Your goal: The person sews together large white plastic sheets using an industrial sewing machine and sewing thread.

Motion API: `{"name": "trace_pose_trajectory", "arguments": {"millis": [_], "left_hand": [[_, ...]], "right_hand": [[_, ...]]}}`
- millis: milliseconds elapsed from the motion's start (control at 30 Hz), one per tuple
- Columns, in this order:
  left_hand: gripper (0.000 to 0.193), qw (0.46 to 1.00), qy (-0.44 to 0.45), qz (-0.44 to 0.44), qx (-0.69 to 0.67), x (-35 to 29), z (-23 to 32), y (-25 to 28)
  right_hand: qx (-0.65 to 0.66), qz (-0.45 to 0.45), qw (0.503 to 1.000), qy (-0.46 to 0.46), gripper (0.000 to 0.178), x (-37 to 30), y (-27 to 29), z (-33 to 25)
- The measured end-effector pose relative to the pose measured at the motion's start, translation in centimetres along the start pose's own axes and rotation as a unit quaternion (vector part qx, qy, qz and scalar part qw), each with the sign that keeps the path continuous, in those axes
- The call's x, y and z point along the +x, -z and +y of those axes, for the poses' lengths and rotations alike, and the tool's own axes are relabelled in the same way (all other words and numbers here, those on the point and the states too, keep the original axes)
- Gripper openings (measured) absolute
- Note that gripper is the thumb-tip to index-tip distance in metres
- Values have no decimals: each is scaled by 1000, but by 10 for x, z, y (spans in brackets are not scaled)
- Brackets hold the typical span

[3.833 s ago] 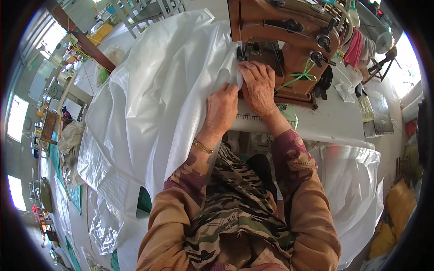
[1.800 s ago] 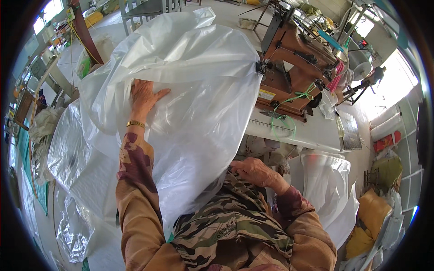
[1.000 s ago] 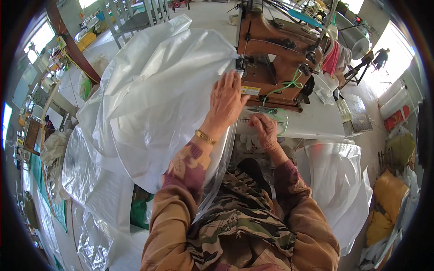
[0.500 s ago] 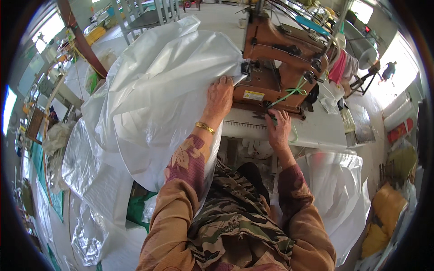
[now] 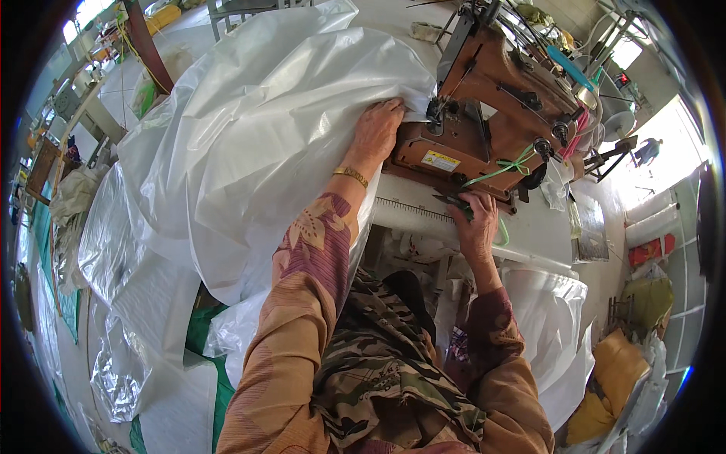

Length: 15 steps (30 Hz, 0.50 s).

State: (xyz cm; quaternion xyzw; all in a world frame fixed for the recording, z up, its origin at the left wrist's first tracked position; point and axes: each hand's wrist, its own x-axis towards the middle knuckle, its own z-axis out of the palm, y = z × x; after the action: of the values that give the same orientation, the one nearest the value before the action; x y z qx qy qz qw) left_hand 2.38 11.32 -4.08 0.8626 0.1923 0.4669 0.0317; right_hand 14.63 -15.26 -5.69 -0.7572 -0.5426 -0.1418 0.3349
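A large sheet of translucent white plastic spreads over the left side of the table and hangs down. My left hand has its fingers curled on the sheet's right edge, just before the needle end of a brown sewing machine. Close to the machine's base, my right hand is closed around small dark thread snips, whose pointed blades face left. A green ribbon is tied on the machine above that hand, and a loose green length shows beside the wrist. My fingertips are partly hidden.
A ruler scale runs along the table's front edge. White plastic hangs at the right, by my right forearm. A grey metal chair stands beyond the table, and yellow-brown sacks lie at the lower right.
The view has shifted, so the machine appears tilted and farther right. My right hand has closed on the snips and raised them slightly. My left hand remains on the plastic sheet's edge.
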Motion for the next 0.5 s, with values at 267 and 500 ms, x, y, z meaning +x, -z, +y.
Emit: {"name": "trace_pose_trajectory", "arguments": {"millis": [267, 500], "left_hand": [[24, 1000, 6, -8, 4, 9, -4, -5], [22, 998, 43, -15, 35, 11, 3, -3]], "right_hand": [[-29, -23, 999, -12, 28, 0, 1, -5], [-30, -15, 999, -12, 29, 0, 1, -5]]}}
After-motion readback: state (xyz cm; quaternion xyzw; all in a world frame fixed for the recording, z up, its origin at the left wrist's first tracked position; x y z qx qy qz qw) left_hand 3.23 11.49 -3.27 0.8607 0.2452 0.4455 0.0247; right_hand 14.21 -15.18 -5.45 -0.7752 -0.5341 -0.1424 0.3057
